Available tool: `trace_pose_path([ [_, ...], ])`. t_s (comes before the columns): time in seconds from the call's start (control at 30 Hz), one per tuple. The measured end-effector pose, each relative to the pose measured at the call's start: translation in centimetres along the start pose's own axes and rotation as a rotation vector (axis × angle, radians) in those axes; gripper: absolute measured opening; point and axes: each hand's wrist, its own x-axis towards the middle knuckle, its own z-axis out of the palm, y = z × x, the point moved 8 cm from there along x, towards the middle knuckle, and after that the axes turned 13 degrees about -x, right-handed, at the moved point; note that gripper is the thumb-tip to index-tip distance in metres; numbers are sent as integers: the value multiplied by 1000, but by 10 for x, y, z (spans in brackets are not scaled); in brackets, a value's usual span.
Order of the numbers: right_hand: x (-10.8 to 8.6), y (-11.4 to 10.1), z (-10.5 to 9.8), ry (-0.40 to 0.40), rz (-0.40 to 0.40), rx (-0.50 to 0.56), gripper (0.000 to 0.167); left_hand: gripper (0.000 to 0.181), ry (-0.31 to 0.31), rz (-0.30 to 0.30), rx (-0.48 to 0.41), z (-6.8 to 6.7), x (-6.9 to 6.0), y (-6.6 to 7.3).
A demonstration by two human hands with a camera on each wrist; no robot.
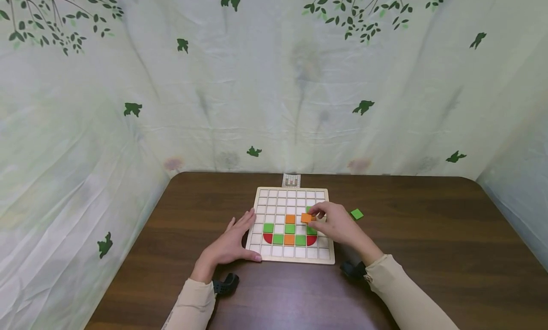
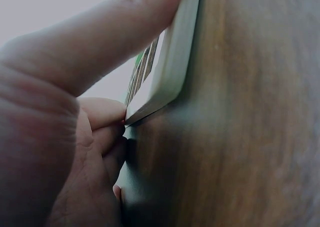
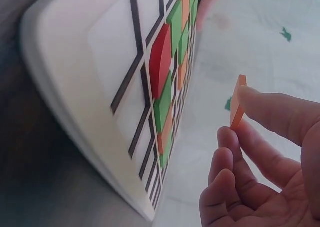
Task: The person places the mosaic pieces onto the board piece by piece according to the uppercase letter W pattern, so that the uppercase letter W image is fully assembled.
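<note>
A white gridded board (image 1: 274,252) with a pale rim lies on the table. My left hand (image 1: 229,243) rests along its left edge, fingers extended, thumb at the near-left corner. Between thumb and fingers, my right hand (image 1: 341,224) pinches an orange square tile (image 3: 237,103), held apart from the board over its right part. On the grid sit green tiles (image 1: 278,239), orange tiles (image 1: 290,219) and two red rounded tiles (image 1: 267,238). In the right wrist view, another orange tile (image 3: 166,126) lies between two green ones; from the head, my fingers partly hide that column.
A loose green tile (image 1: 357,214) lies on the brown table (image 1: 411,225), right of the board. Behind the board's far edge is a small printed card (image 1: 291,180). A leaf-patterned cloth (image 1: 274,82) hangs behind the table.
</note>
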Motion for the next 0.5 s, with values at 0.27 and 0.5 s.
trace_pose_path([
  [0.27, 11, -13, 11, -10, -9, -6, 20, 120, -2, 5, 4, 0, 0, 1],
  [0.5, 21, -23, 22, -27, -23, 10, 21, 120, -4, 8, 3, 0, -1, 1],
])
